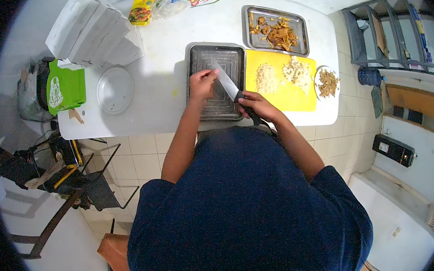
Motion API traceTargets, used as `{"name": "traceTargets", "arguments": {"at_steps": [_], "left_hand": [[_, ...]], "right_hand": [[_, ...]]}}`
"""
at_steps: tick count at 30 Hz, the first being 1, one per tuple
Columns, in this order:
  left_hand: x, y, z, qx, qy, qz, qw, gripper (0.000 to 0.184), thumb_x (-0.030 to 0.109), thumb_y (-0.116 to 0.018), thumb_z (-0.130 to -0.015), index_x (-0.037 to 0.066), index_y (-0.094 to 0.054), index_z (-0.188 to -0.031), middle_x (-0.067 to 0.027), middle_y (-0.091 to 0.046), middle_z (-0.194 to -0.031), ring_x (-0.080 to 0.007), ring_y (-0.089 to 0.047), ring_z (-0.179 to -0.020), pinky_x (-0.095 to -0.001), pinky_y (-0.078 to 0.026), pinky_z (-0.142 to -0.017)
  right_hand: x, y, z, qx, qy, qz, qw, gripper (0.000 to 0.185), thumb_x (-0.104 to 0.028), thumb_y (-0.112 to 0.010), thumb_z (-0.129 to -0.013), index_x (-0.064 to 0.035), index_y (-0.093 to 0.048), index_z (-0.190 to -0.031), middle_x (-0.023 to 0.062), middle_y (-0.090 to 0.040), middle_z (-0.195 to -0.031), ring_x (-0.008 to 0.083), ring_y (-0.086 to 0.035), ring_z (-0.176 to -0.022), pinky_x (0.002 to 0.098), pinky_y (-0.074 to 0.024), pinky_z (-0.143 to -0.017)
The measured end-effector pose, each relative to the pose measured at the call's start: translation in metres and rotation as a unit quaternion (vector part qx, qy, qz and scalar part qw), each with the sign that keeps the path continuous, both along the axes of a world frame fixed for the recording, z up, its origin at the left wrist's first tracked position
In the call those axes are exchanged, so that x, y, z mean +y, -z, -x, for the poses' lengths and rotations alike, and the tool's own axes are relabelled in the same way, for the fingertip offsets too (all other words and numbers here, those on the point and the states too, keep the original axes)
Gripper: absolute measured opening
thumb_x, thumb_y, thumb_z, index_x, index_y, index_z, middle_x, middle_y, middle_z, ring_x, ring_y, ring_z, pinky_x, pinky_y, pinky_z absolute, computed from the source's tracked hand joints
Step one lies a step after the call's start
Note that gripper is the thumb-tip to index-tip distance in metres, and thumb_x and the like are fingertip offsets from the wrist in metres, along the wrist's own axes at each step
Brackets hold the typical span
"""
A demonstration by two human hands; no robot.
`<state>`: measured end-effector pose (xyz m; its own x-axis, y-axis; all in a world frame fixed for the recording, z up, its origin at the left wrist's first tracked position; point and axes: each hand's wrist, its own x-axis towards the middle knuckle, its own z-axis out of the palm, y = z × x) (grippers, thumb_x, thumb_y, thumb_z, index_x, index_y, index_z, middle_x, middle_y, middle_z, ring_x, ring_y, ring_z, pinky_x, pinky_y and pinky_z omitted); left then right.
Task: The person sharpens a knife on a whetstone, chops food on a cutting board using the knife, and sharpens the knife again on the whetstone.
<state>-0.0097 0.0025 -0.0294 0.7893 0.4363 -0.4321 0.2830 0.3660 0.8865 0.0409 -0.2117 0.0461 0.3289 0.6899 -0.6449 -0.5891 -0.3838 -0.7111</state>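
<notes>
And in mid-frame the right hand (256, 106) grips a knife (231, 88) by its black handle (254, 115), smooth tapering metal blade (225, 79) slanting over a dark rectangular tray (202, 57), the left hand (202, 85) bunched beside it, hold unclear, while crumbly chopped piles (265, 78) sit rightward on flat yellow sheeting (280, 100).

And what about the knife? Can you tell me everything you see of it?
The knife has a long, shiny, metal-looking blade narrowing to a tip, and a black handle. The right hand grips the handle. The blade slants over the dark tray, tip pointing away from the person and leftward. The left hand has its fingertips close by the blade; whether they touch it isn't clear.
</notes>
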Motion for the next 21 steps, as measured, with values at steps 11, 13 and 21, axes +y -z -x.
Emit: {"name": "traceTargets", "arguments": {"at_steps": [11, 13, 21], "left_hand": [[0.018, -0.011, -0.005, 0.006, -0.010, -0.024, 1.000, 0.030, 0.029, -0.073, -0.079, 0.001, -0.067, -0.088, -0.0022, -0.063, -0.081, -0.0094, -0.057, -0.074, -0.0241, -0.047, -0.067], [0.019, -0.004, -0.007, 0.004, -0.015, -0.030, 0.999, 0.030, 0.030, -0.071, -0.081, 0.002, -0.067, -0.090, -0.0022, -0.063, -0.082, -0.0094, -0.058, -0.075, -0.0245, -0.047, -0.067], [0.024, -0.011, -0.005, -0.031, -0.061, 0.098, 0.993, 0.031, 0.031, -0.054, -0.092, 0.006, -0.062, -0.108, -0.0038, -0.062, -0.095, -0.0119, -0.058, -0.087, -0.0278, -0.048, -0.074]], "right_hand": [[-0.011, -0.021, -0.003, -0.046, -0.086, 0.015, 0.995, 0.014, -0.018, -0.051, -0.093, -0.0045, -0.054, -0.094, 0.0023, -0.053, -0.067, 0.0117, -0.050, -0.055, 0.0246, -0.0403, -0.052], [-0.014, -0.020, -0.004, -0.028, -0.064, 0.022, 0.997, 0.015, -0.018, -0.051, -0.093, -0.0043, -0.054, -0.094, 0.0024, -0.053, -0.066, 0.0114, -0.049, -0.055, 0.0240, -0.0391, -0.052], [-0.020, -0.020, -0.009, 0.044, 0.003, -0.007, 0.999, 0.019, -0.021, -0.052, -0.091, -0.0027, -0.056, -0.095, 0.0044, -0.052, -0.062, 0.0127, -0.047, -0.050, 0.0255, -0.0374, -0.046]]}}
